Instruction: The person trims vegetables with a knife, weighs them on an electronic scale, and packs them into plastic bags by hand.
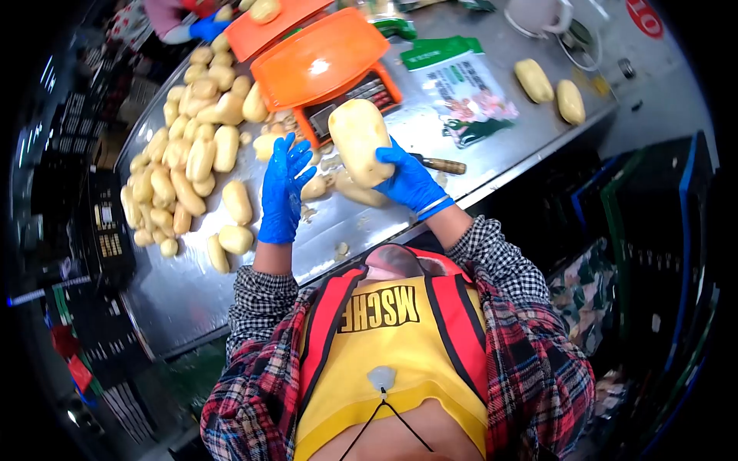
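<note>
My right hand [407, 178], in a blue glove, holds a large peeled potato [360, 142] upright in front of the orange scale [323, 65]. To its left my left hand [284, 184], also gloved in blue, is raised with its fingers apart and nothing in it. Beneath the held potato, another long potato [360, 190] lies on the metal table [307, 250] among wet peelings. Just right of my right hand lies a tool with a wooden handle [443, 165]; its other end is partly hidden by the hand.
Many peeled potatoes [184, 154] are heaped at the left. A green and white packet [465, 92] lies right of the scale, with two potatoes [533, 81] and a white jug [534, 15] farther right. A co-worker's blue-gloved hand [209, 29] is at the top left.
</note>
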